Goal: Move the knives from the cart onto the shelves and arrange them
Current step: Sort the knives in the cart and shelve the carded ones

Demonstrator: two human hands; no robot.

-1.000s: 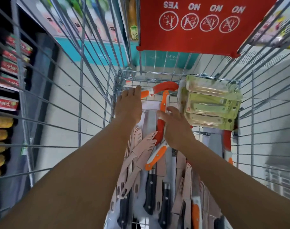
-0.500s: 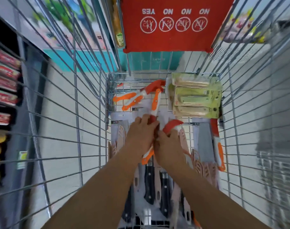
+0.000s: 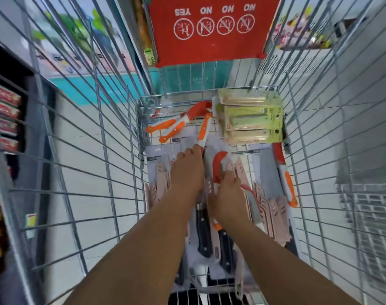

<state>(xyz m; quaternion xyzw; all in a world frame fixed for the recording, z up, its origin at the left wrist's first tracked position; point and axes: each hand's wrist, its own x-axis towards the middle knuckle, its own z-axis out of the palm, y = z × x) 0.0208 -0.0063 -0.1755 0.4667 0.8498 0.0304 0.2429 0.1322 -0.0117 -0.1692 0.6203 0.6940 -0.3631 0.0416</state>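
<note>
The task looks barely begun — the knives (image 3: 204, 225) lie heaped across the cart (image 3: 121, 164) floor (none visibly shelved), while the left hand (image 3: 186, 170) presses flat and the right hand (image 3: 228, 190) curls around a red-sheathed knife (image 3: 218, 167) mid-cart — both near its far edge.

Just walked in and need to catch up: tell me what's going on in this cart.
A person is reaching both hands into a wire shopping cart full of packaged knives. The left hand lies on the pile, fingertips at an orange-and-white-handled knife. The right hand grips a knife with a red sheath. Green-carded packs sit at the far end. Nothing has left the cart yet.
</note>
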